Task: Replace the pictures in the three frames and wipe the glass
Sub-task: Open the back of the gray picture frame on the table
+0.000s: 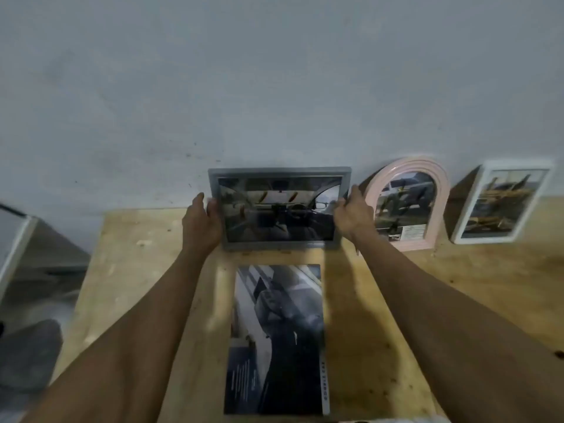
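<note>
Grey frame point(280, 209), glass front with a dark car-interior picture, is being held at the far table point(396, 300) edge against the wall: left hand point(201, 227) is gripping its left edge, right hand point(354, 213) its right edge. Long axis is running left-right, front facing near, top tilted back. Loose car print point(276, 337) is lying flat just near of it.

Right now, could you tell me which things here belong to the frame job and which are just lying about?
Job:
grey frame, held by left hand and right hand
pink arched frame
white frame
car print lying flat on the table

Lying about:
grey box at far left
</note>
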Motion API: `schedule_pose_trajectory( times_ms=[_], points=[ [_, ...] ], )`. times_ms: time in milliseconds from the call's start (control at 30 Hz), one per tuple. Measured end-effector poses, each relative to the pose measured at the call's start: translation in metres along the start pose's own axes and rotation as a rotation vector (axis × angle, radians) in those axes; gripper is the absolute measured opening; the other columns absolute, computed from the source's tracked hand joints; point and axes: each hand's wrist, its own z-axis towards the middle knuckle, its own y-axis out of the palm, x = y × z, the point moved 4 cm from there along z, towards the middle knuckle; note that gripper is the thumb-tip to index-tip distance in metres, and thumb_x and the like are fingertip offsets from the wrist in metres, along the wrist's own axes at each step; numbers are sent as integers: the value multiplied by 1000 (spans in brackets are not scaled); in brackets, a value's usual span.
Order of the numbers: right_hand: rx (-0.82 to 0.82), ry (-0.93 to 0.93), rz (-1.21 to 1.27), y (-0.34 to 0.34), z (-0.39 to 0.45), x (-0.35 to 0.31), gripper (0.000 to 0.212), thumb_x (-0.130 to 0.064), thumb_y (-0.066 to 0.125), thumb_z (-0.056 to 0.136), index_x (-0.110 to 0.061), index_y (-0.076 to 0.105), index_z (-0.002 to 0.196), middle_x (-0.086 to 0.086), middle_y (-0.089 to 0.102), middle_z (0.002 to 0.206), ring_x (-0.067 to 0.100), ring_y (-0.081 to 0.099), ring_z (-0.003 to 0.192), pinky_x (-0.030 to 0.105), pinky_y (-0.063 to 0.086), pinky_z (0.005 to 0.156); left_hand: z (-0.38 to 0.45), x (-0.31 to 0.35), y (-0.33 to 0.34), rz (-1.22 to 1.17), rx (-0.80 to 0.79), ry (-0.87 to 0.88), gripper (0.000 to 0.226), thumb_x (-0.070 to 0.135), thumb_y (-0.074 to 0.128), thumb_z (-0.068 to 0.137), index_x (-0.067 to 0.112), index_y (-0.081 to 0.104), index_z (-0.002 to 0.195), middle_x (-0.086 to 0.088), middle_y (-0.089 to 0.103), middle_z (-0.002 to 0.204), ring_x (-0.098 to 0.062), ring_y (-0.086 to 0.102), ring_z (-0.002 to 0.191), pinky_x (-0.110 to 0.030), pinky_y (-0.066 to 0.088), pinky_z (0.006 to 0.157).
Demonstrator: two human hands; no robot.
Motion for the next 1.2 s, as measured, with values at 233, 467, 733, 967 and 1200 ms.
schedule_pose_trajectory(
  times_ms=[233,467,733,967,1200],
  points=[
    [59,125,79,26,23,0,36,-22,38,102,-11,36,136,23,59,120,43,57,108,43,45,92,24,-6,16,-148,-2,-35,46,34,26,110,4,57,127,-23,63,125,-40,58,113,-33,37,81],
    [52,129,97,13,19,-4,37,-24,37,104,-7,45,135,21,56,131,39,51,118,35,39,92,20,-4,14,-233,105,-76,45,34,29,110,0,57,110,-22,62,102,-33,56,92,-35,35,72],
    [29,-5,272,-24,-13,-20,33,-31,38,99,-13,65,107,11,65,109,31,59,103,45,47,96,-30,7,-30,-437,387,-173,48,40,40,106,2,53,80,-12,53,77,-22,47,75,-33,33,67],
    [-185,1,467,-97,-59,38,45,-51,43,93,-16,71,95,8,73,94,29,68,88,45,57,84,-128,50,-40,-594,494,-209,50,37,47,104,2,47,68,-8,41,64,-17,36,62,-30,30,56],
    [-313,-217,443,-187,-103,142,21,-23,47,103,-19,65,113,7,69,104,28,67,94,45,59,81,-248,83,12,-695,459,-414,38,49,60,82,14,59,67,-5,58,73,-26,52,73,-48,50,74]
  ],
)
